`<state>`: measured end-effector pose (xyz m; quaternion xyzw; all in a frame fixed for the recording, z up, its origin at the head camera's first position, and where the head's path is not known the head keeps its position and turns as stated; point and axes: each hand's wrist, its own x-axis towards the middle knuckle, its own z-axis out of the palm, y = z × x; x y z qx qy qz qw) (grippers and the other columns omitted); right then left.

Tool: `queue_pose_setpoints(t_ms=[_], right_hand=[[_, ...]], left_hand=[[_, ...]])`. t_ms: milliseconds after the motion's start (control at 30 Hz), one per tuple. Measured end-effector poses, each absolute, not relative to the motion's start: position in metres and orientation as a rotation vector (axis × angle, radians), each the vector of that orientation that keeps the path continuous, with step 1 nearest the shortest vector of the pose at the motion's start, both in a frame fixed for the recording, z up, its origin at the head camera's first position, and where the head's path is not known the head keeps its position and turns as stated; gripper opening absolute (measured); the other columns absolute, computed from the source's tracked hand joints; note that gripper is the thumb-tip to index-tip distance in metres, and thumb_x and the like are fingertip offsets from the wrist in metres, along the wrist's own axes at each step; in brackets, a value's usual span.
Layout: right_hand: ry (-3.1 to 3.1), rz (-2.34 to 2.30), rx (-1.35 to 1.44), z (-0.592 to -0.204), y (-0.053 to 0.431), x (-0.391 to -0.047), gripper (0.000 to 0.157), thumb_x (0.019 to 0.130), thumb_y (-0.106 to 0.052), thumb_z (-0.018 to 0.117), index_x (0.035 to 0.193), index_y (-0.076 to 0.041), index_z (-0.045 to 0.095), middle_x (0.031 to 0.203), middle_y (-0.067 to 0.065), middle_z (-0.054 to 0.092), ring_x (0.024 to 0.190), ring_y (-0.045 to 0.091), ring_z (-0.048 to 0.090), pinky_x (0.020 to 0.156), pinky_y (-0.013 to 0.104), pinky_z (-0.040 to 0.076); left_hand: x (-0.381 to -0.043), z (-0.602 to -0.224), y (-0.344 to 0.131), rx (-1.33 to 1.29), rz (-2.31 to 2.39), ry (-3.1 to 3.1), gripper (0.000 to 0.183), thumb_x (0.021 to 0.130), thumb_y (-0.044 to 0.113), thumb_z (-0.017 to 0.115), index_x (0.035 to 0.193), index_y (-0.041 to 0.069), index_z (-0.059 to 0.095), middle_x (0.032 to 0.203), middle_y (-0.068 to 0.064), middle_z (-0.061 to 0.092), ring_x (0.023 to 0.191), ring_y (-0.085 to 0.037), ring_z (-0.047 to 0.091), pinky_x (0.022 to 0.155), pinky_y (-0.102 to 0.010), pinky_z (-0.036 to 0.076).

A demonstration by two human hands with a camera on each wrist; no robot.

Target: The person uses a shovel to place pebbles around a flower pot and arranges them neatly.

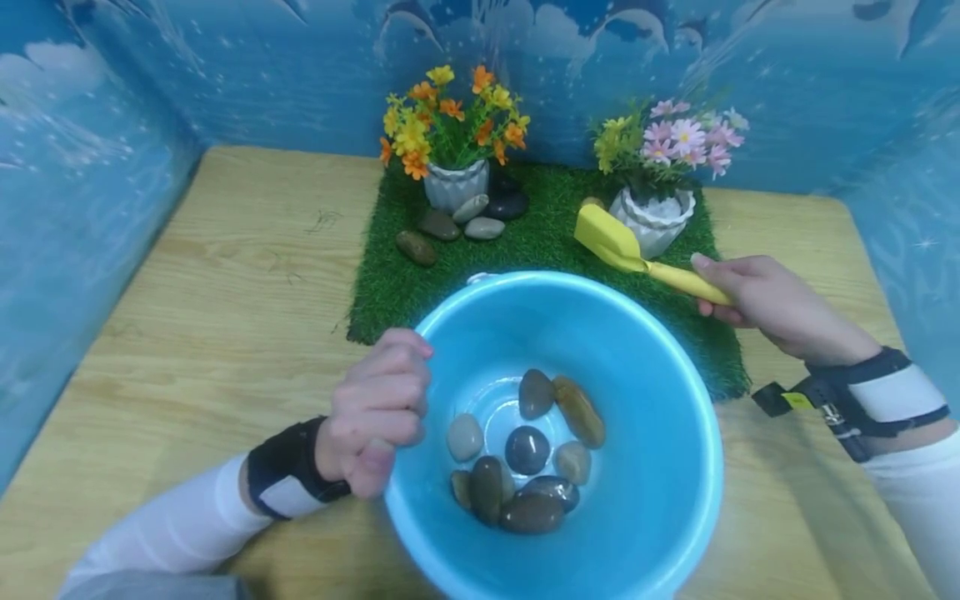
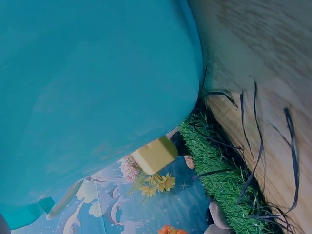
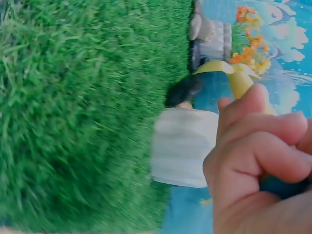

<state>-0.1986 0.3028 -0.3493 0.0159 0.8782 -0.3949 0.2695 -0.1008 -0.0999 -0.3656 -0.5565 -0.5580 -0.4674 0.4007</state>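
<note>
A light blue bucket (image 1: 697,500) stands in the front middle of the table, its outer wall filling much of the left wrist view. Several smooth stones (image 1: 527,450) lie on its bottom. At its left rim, my left hand (image 1: 381,408) grips the edge with curled fingers. To the right of the bucket, my right hand (image 1: 772,304) holds a yellow toy shovel (image 1: 609,237) by its handle. The shovel's blade points left, above the green turf mat (image 1: 540,242). In the right wrist view, the curled fingers (image 3: 263,151) hide part of the handle.
Behind the bucket stand a white pot (image 1: 456,185) of orange and yellow flowers and another white pot (image 1: 652,221) with pink ones. Loose stones (image 1: 438,225) lie on the mat by the left pot. Blue sea-print walls (image 1: 285,92) enclose the wooden table (image 1: 225,292).
</note>
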Motion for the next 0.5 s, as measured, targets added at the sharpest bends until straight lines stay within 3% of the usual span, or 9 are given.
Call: queue_pose_setpoints(t_ms=[167, 267, 400, 500], right_hand=[[2.496, -0.996, 0.046, -0.324, 0.305, -0.187, 0.074, 0.099, -0.061, 0.037, 0.132, 0.004, 0.052, 0.085, 0.003, 0.063, 0.066, 0.015, 0.05, 0.065, 0.031, 0.044], [2.704, -0.905, 0.007, -0.304, 0.298, -0.174, 0.066, 0.101, -0.058, 0.04, 0.125, 0.001, 0.06, 0.087, 0.006, 0.064, 0.066, 0.019, 0.048, 0.058, 0.031, 0.042], [3.062, -0.654, -0.154, -0.279, 0.281, -0.152, 0.048, 0.1, -0.046, 0.056, 0.114, -0.003, 0.068, 0.08, 0.011, 0.065, 0.053, 0.024, 0.04, 0.045, 0.034, 0.031], [3.251, -0.463, -0.486, -0.269, 0.272, -0.141, 0.036, 0.091, -0.036, 0.073, 0.11, -0.005, 0.071, 0.071, 0.006, 0.062, 0.045, 0.018, 0.037, 0.042, 0.028, 0.029]], left_hand=[[-0.102, -0.367, -0.1, -1.41, -1.187, -1.414, 0.053, 0.103, 0.021, 0.025, 0.051, 0.019, 0.035, 0.055, 0.004, 0.037, 0.057, -0.017, 0.04, 0.075, -0.042, 0.04], [-0.102, -0.367, -0.101, -1.408, -1.189, -1.418, 0.053, 0.102, 0.021, 0.025, 0.051, 0.019, 0.035, 0.054, 0.004, 0.037, 0.057, -0.017, 0.041, 0.075, -0.041, 0.04], [-0.101, -0.367, -0.102, -1.408, -1.184, -1.431, 0.053, 0.103, 0.021, 0.025, 0.051, 0.019, 0.035, 0.054, 0.004, 0.037, 0.057, -0.017, 0.041, 0.075, -0.041, 0.04], [-0.101, -0.367, -0.103, -1.409, -1.181, -1.428, 0.053, 0.102, 0.021, 0.025, 0.051, 0.019, 0.035, 0.054, 0.004, 0.037, 0.056, -0.017, 0.041, 0.074, -0.041, 0.04]])
